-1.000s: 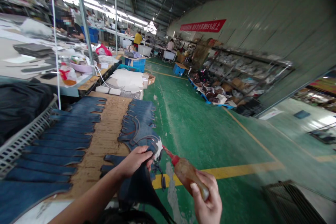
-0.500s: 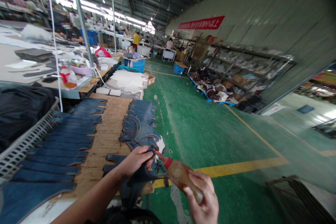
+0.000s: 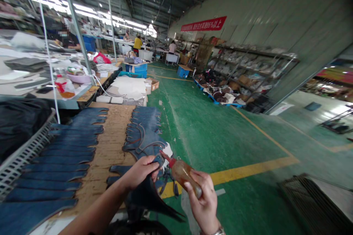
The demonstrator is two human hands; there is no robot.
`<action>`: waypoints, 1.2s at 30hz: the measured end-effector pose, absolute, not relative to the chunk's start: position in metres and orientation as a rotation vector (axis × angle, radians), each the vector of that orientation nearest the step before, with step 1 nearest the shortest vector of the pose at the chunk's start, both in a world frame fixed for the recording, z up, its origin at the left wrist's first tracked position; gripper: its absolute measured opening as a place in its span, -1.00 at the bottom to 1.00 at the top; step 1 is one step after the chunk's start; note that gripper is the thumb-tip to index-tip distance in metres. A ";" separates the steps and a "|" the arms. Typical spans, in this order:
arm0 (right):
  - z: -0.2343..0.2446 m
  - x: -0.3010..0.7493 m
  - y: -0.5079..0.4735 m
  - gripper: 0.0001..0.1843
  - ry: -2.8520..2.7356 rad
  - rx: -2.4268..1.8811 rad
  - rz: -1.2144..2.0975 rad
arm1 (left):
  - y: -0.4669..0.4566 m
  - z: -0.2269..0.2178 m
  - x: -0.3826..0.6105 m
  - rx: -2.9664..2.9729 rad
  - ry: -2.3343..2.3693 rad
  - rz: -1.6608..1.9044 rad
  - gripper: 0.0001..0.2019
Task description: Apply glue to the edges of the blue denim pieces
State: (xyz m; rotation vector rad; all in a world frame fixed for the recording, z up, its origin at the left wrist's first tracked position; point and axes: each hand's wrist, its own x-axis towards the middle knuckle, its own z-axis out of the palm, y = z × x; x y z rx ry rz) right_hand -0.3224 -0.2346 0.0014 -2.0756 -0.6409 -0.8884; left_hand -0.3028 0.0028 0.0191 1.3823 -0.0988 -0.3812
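My left hand [image 3: 143, 173] is closed on the edge of a dark blue leather piece [image 3: 150, 196], pinched between thumb and fingers; the rest of the piece hangs down below. In my right hand [image 3: 202, 198] is a squeeze glue bottle [image 3: 184, 174] with a red collar, brownish inside. Its narrow red nozzle points up and left, close to the pinched edge; whether it touches I cannot tell. Beyond my left hand lie more blue leather pieces [image 3: 146, 137] with curved strips on top. Overlapping blue pieces [image 3: 60, 161] form a row on the left of the brown board [image 3: 113, 128].
A white plastic basket [image 3: 27, 154] with black material stands at the left edge. Behind it, a worktable carries another red-topped bottle [image 3: 64, 86] and a pink bowl [image 3: 78, 77]. Green floor [image 3: 198, 136] runs along the right. A dark slatted rack [image 3: 311, 205] stands lower right. Several people work farther back.
My right hand and the bottle have moved left and slightly down. The held leather piece has turned, and its lower part now swings out to the right. The whole view has shifted slightly.
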 end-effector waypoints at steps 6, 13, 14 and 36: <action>0.001 -0.328 -0.242 -0.81 -0.519 -2.003 -0.913 | 0.003 0.017 -0.302 1.353 -0.069 -0.389 -0.61; 0.001 -0.330 -0.239 -0.83 -0.579 -1.995 -0.916 | 0.001 0.017 -0.303 1.255 -0.094 -0.377 -0.63; 0.000 -0.329 -0.241 -0.83 -0.536 -1.996 -0.940 | 0.001 0.016 -0.303 1.261 -0.086 -0.373 -0.64; -0.005 -0.327 -0.274 -0.69 -0.113 -1.621 -0.506 | 0.003 0.035 -0.306 2.066 -0.378 -0.028 -0.68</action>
